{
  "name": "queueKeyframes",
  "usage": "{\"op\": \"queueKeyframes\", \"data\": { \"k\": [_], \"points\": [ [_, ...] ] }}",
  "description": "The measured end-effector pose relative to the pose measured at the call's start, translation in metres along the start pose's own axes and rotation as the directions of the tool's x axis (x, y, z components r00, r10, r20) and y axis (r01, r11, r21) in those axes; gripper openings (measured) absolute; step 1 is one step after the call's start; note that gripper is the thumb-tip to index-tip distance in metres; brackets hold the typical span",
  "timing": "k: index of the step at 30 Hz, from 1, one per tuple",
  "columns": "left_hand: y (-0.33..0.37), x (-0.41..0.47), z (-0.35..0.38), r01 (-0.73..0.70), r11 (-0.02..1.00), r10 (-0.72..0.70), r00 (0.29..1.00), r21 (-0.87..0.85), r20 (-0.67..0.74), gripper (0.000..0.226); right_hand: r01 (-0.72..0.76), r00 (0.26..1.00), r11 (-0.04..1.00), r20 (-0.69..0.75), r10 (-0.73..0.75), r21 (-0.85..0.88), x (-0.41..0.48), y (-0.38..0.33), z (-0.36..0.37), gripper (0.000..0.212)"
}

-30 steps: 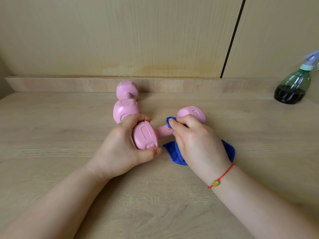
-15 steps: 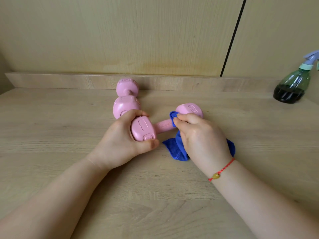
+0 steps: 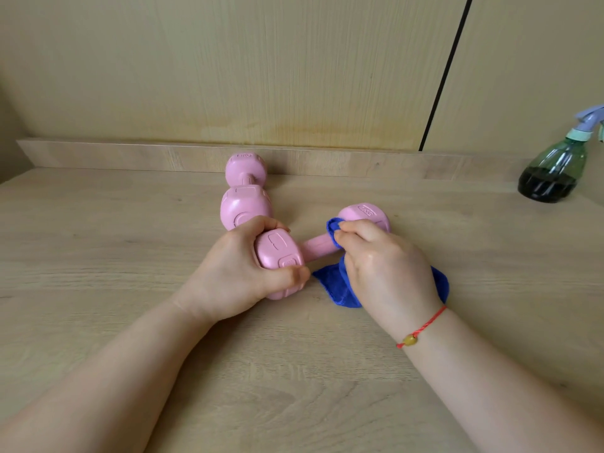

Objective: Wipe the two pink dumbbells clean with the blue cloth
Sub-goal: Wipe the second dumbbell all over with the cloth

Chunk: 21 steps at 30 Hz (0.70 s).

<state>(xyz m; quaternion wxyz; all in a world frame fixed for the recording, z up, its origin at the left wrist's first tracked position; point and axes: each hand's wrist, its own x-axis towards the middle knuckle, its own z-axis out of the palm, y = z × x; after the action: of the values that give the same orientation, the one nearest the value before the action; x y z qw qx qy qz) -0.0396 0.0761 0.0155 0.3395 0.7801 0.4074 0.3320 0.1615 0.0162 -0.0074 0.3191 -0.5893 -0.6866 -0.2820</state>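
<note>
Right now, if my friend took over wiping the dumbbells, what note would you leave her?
The left hand grips the near head of the front dumbbell, steadying it on the table.
The right hand holds the blue cloth bunched over that dumbbell's handle, next to its far head. The rest of the cloth lies on the table.
The second dumbbell lies just behind, pointing toward the wall.
Done: the front dumbbell is being wiped, but how clean it is cannot be told.
Left: finish it, then wipe the second dumbbell.
</note>
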Motion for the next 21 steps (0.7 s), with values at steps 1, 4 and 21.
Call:
{"op": "queueKeyframes", "data": {
  "k": [1,4,21],
  "points": [
    [0.000,0.000,0.000,0.001,1.000,-0.001,1.000,-0.005,0.004,0.067,-0.019,1.000,0.999,-0.013,0.019,0.038,-0.001,-0.001,0.001,0.024],
    [-0.001,0.002,0.000,0.005,1.000,-0.005,1.000,-0.017,0.009,0.068,-0.068,0.996,0.972,-0.044,0.080,0.225,0.000,-0.006,0.001,0.022],
    [0.002,0.002,-0.002,0.015,0.995,-0.006,0.996,-0.098,0.090,0.065,-0.259,0.941,0.951,0.265,0.209,0.169,0.007,-0.016,-0.002,0.031]
  ]
}}
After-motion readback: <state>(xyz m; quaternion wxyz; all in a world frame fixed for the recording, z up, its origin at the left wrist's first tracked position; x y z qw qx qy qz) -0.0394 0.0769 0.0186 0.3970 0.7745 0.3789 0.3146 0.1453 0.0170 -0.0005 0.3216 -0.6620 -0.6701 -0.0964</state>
